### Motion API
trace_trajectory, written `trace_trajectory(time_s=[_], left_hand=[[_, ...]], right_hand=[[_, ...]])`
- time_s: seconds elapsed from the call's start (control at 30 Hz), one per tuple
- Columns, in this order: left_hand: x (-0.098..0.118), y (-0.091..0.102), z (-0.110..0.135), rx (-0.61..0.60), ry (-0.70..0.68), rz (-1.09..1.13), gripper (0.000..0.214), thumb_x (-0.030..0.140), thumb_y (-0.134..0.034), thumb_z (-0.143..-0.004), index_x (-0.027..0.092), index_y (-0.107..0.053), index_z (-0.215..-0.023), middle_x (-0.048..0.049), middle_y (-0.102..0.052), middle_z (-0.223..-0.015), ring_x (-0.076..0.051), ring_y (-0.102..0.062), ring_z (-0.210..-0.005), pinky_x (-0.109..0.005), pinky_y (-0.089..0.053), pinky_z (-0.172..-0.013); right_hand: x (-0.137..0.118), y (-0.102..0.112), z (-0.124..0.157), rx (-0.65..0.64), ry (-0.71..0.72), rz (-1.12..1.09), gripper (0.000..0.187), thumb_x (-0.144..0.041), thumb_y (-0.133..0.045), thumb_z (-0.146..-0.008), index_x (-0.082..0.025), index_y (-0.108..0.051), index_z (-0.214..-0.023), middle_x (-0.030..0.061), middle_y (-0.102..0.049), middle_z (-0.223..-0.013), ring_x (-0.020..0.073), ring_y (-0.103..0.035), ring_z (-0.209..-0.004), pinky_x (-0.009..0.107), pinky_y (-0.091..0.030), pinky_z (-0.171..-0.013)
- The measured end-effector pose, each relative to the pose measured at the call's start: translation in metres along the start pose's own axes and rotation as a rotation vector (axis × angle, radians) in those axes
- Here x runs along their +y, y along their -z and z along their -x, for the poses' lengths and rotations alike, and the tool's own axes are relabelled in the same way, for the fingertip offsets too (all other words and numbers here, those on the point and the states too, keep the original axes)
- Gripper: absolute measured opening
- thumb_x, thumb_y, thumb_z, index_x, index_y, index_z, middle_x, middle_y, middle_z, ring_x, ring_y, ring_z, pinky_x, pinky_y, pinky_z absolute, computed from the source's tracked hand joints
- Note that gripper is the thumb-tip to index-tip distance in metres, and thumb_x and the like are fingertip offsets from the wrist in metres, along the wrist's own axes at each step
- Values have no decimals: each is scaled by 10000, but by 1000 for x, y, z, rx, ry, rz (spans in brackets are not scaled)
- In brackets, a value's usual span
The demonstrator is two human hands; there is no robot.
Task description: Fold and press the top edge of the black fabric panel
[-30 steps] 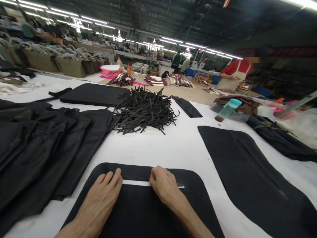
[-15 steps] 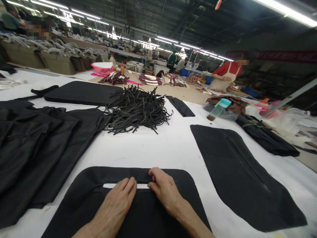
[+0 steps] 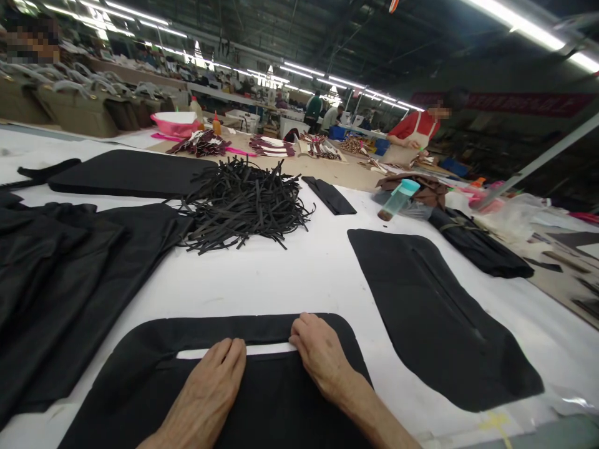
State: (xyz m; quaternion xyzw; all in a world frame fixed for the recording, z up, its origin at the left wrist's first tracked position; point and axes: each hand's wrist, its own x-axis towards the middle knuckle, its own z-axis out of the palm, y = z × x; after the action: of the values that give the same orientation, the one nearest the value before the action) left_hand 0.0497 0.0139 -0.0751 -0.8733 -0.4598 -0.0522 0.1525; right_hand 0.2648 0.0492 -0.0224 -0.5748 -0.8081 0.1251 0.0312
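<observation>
A black rounded-corner panel [image 3: 276, 399] lies in front of me with a long slot near its far edge, the white table showing through. My left hand [image 3: 208, 386] rests on the panel, fingers together and laid flat, tips at the slot's near edge. On the right, my right hand [image 3: 322, 355] has its fingers curled over the strip beyond the slot, gripping the panel near the slot's right end; its thumb is partly hidden. A second black panel [image 3: 435, 312] with a long closed line in it lies to the right.
Black thin strips [image 3: 248, 206] are heaped beyond the panel, beside a thick black stack [image 3: 126, 174]. Overlapping black pieces [image 3: 84, 274] cover the left. A lidded bottle [image 3: 397, 199] and a black bundle [image 3: 482, 243] lie to the right. A person in red [image 3: 414, 134] stands farther back.
My right hand has slid right along the strip beyond the slot, away from the left hand. More of the slot shows between them, and the strip looks flatter. The view has shifted slightly.
</observation>
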Motion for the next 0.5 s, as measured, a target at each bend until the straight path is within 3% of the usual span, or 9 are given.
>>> trace_trajectory(time_s=[0.27, 0.5], left_hand=[[8, 12, 0, 2, 24, -45, 463, -1, -439, -707, 76, -537, -1153, -103, -613, -993, -250, -527, -916, -338, -531, -823], [18, 28, -16, -140, 47, -79, 516, 47, -408, -767, 233, -464, -1245, -56, -602, -918, -244, -541, -790, -367, -532, -726]], right_hand=[[-7, 10, -13, -118, -75, 84, 169, -142, -477, -884, -160, -620, -796, 70, -643, -845, 219, -594, -783, 308, -374, -654], [-11, 19, -17, -168, -88, 91, 165, -126, -477, -867, -147, -642, -863, 90, -662, -892, 236, -618, -838, 298, -414, -684]])
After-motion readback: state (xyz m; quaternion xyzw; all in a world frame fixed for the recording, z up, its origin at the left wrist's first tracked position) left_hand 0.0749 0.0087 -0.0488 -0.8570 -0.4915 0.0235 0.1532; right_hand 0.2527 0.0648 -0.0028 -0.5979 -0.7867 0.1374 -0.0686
